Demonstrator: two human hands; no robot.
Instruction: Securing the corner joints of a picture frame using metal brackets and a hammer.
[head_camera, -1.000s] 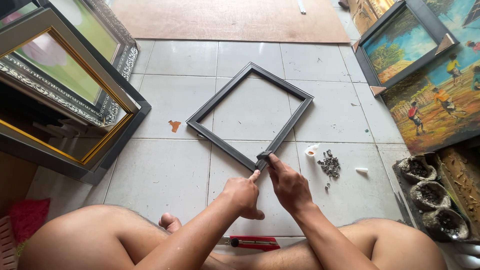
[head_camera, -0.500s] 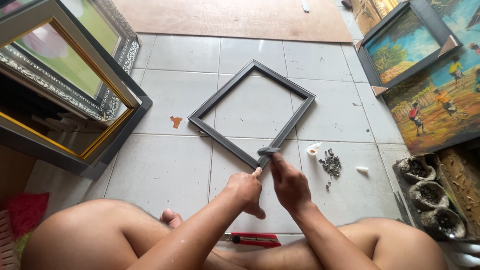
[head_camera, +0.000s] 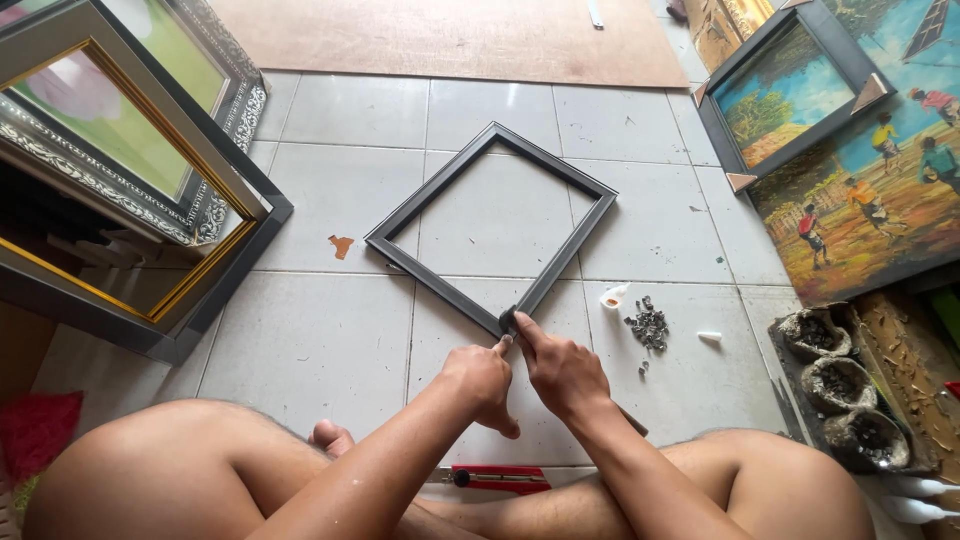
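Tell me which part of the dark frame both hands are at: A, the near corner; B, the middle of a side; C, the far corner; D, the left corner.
A: the left hand and right hand meet at the frame's corner nearest the person.

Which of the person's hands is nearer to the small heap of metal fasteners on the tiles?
Right. The right hand at the frame's near corner lies just left of the metal fasteners; the left hand sits beyond it, farther left.
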